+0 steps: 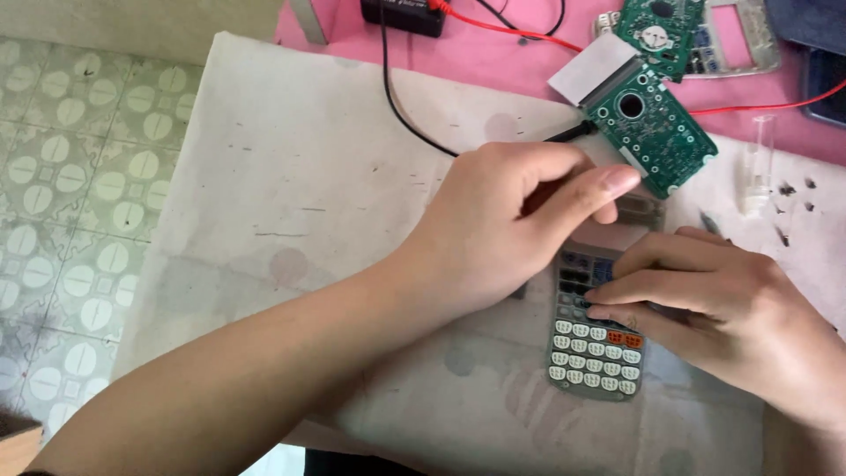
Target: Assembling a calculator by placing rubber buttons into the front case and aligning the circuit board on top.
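Left hand [511, 220] curled loosely, thumb stretched out, hovering over the top of the grey calculator keypad [597, 339] without a clear grip. Right hand [714, 300] lies flat-fingered, fingertips pressing the keypad's middle rows. Keypad sits on the stained cloth worktop [308, 194], green circuit board [650, 119] just beyond.

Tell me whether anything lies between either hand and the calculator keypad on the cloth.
Nothing visible does. The right hand already rests its fingers on the upper rows of the keypad. The left hand sits curled over its top end, thumb extended. The green circuit board lies beyond, clear of both.
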